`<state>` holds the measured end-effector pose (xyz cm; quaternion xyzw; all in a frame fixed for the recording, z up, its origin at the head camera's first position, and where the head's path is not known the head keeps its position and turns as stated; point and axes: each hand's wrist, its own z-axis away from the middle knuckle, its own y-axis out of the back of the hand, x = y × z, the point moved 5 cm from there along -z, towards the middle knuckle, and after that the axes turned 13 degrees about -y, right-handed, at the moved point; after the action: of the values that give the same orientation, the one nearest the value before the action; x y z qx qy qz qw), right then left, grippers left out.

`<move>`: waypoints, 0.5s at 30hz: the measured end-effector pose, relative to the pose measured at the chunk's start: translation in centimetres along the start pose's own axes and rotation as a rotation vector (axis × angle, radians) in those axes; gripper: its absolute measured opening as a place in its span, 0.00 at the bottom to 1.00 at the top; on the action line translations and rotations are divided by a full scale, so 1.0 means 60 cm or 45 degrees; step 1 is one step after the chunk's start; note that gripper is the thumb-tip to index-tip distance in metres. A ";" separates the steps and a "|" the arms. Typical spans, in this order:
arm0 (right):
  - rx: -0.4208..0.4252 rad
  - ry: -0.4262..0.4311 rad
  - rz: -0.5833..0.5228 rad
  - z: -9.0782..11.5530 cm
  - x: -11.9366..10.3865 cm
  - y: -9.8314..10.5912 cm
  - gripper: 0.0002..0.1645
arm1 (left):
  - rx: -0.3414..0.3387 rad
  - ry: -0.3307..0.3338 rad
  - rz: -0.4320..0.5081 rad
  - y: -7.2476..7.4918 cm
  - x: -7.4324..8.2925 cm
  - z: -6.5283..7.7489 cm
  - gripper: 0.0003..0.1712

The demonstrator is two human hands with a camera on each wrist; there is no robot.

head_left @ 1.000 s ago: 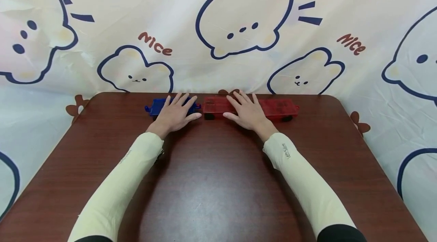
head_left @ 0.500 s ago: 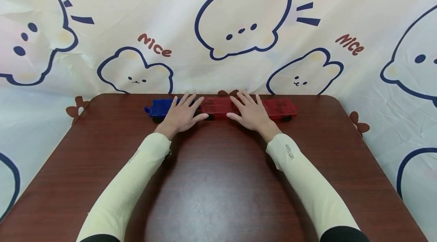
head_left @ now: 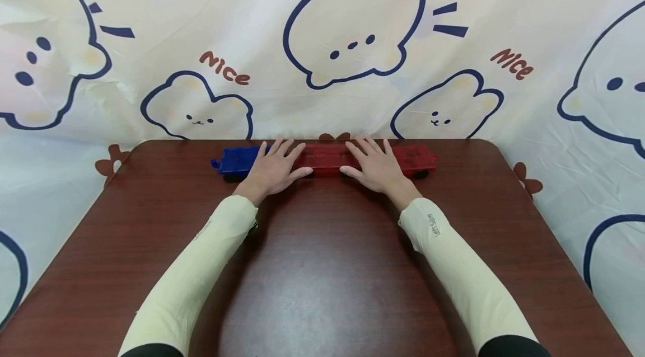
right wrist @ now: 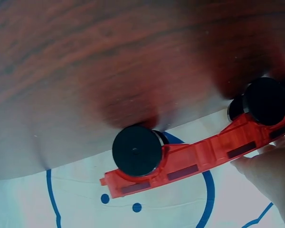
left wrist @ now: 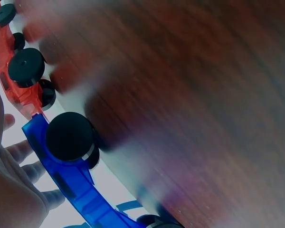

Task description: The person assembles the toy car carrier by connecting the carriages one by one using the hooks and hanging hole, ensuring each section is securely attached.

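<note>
1. Apparently coupled, blue wheeled toy (head_left: 235,160) and red wheeled toy (head_left: 325,158) line mid-frame along the table's (head_left: 307,290) far edge.
2. Left hand (head_left: 274,171) over their join, right hand (head_left: 377,171) over red; fingers spread apart, probably for steadying both.

This looks like a small screened-off corner, seemingly indoors; whether it belongs to a home, an office or a studio cannot be told. Pale, creased cloth (head_left: 274,97) hangs behind the brown table (head_left: 312,267) and down both sides, printed with cartoon faces (head_left: 351,15), flowers (head_left: 112,162) and the word "Nice" (head_left: 224,68). With the toy cars (head_left: 238,161) near the table's far edge, it resembles a play space.
</note>
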<state>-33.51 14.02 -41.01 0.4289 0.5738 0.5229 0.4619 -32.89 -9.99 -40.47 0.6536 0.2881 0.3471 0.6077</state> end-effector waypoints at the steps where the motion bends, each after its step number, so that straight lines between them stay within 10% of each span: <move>1: -0.001 -0.001 -0.004 0.001 0.002 0.001 0.47 | 0.000 0.000 0.001 0.000 0.001 -0.001 0.47; 15: -0.006 -0.031 -0.040 0.007 0.028 0.003 0.47 | -0.008 -0.002 0.001 -0.006 0.016 -0.021 0.47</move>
<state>-33.46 15.73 -41.00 0.4251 0.5737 0.5117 0.4779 -33.30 -8.44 -40.68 0.6522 0.2863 0.3477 0.6098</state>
